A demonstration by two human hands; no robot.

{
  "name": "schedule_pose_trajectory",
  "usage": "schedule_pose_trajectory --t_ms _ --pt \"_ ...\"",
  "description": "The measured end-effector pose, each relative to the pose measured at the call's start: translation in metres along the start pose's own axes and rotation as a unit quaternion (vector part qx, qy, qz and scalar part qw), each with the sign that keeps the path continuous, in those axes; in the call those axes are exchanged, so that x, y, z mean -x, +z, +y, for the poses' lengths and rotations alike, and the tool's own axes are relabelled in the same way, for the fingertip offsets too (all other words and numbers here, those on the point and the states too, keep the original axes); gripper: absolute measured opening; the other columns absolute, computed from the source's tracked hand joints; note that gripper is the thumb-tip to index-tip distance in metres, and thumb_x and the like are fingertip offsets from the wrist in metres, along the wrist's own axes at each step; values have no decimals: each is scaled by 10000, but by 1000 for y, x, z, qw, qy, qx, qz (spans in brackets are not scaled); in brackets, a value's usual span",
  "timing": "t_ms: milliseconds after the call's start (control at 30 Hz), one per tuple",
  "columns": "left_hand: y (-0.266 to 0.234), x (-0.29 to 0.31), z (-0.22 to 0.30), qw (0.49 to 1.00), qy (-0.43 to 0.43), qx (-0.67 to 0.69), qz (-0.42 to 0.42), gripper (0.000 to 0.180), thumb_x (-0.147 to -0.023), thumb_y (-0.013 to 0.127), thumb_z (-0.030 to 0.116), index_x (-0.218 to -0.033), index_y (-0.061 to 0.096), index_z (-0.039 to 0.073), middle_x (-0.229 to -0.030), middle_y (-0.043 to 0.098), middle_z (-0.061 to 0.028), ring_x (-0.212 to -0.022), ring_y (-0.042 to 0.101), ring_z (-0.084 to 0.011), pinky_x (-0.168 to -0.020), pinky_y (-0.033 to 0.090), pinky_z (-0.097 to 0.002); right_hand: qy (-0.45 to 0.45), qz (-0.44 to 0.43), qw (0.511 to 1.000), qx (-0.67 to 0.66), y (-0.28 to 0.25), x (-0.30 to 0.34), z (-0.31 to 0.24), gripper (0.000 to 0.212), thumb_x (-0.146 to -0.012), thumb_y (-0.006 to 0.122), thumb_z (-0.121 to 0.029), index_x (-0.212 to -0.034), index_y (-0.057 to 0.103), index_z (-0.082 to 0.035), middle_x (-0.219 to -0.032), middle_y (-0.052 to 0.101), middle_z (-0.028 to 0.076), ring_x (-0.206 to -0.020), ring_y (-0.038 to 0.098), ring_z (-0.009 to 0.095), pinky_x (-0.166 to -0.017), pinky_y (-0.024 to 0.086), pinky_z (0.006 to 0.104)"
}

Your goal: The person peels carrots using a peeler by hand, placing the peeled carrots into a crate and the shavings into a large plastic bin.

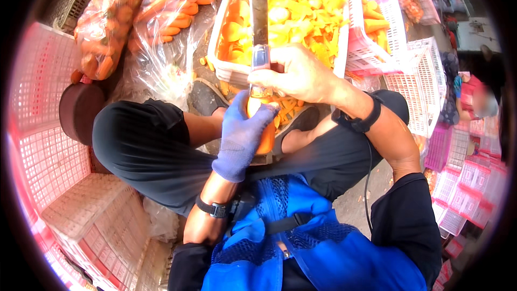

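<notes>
1. Gripping a carrot near the centre, the gloved left hand has its thumb and fingers wrapped round it; the fingertips on the far side are hidden, and the glove covers much of the carrot.
2. Just toward 12 o'clock, the bare right hand pinches a long, flat peeling tool between thumb and curled fingers. Whether its dark upper section is blade or handle is hard to tell; its shiny lower end lies against the carrot's top, the exact contact masked by the hands.
3. At 12 o'clock stands a pale crate heaped with orange-yellow peelings, its far edge cut off by the frame.
4. Clear plastic bags of carrots lie at 10 o'clock and 11 o'clock, glare blurring their contents.
5. Between 1 and 2 o'clock, a white slatted basket holds more carrots, washed out by light.
6. At 9 o'clock, a brown round object is partly hidden by the wearer's knee.
7. Near 3 o'clock, another person appears small and indistinct.
</notes>
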State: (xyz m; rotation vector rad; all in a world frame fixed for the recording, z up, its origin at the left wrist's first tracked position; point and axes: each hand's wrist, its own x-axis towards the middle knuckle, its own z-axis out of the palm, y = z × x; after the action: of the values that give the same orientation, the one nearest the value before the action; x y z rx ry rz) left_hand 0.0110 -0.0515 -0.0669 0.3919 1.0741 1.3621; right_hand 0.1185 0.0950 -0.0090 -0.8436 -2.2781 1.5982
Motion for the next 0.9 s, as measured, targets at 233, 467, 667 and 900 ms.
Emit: schedule_pose_trajectory --t_ms 233,467,667,900 --pt "12 9 1 993 43 -98 58 405 -844 741 137 -1166 580 -49 -935 662 -82 -836 614 -136 -743 513 -280 -5 297 942 157 -71 -47 52 231 -981 652 -246 -977 713 -23 -779 716 4 -582 575 40 -503 441 207" --pt "0 1 8 971 45 -215 90 489 -862 748 108 -1244 529 -106 -1021 637 -78 -891 567 -98 -793 501 -251 -29 142 989 -28 -23 -23 21 223 -961 680 -233 -969 744 -19 -820 713 14 -742 654 88 -657 519 260" --pt "-11 -1 12 997 -70 44 5 372 -921 607 152 -1228 541 -47 -956 661 -146 -823 677 -241 -758 541 -321 24 184 982 -19 -26 -14 27 198 -991 628 -195 -1012 711 -17 -798 693 9 -617 578 47 -554 465 215" --pt "-19 4 15 959 -133 242 -64 453 -942 549 339 -1235 524 -5 -982 659 -167 -804 667 -274 -744 566 -395 73 201 976 -45 -38 -14 29 241 -992 655 -268 -986 722 -36 -733 666 -16 -536 525 11 -462 395 170"
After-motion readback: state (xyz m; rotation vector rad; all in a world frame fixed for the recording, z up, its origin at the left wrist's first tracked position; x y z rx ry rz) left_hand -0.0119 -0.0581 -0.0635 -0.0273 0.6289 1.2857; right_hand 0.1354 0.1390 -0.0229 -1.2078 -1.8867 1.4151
